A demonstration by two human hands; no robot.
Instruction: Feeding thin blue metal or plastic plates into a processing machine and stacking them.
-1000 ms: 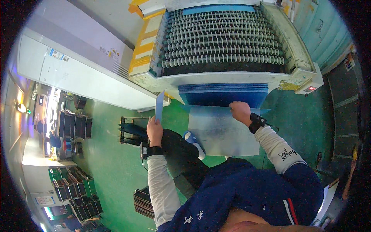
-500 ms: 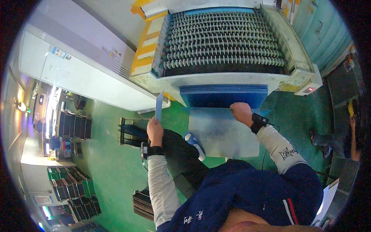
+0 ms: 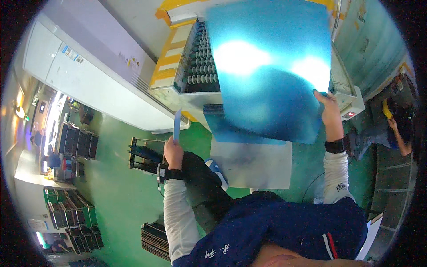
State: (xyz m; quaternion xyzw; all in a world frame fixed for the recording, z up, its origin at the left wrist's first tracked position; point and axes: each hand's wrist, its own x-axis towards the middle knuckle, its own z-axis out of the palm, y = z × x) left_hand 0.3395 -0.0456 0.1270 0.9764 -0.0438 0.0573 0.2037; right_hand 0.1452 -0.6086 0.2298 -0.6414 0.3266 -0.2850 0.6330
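My right hand [image 3: 328, 107] grips the right edge of a large shiny blue sheet [image 3: 267, 66], lifted up so that it covers most of the roller machine [image 3: 195, 75] behind it. My left hand [image 3: 172, 151] holds a thin blue sheet [image 3: 177, 124] edge-on, standing upright, to the left of the machine's front. A stack of blue sheets [image 3: 222, 129] lies at the machine's outlet, under the lifted one. Below the stack a grey sheet [image 3: 253, 164] lies flat.
A long white cabinet [image 3: 89, 80] runs along the left. A black slotted rack [image 3: 144, 155] stands on the green floor by my left wrist, another dark rack [image 3: 155, 240] lower down. Another person [image 3: 400, 129] crouches at the far right. Green crates [image 3: 71, 218] at lower left.
My right hand has lifted a large blue sheet off the stack at the outlet and raised it in front of the rollers. The left hand stays put with its thin sheet.
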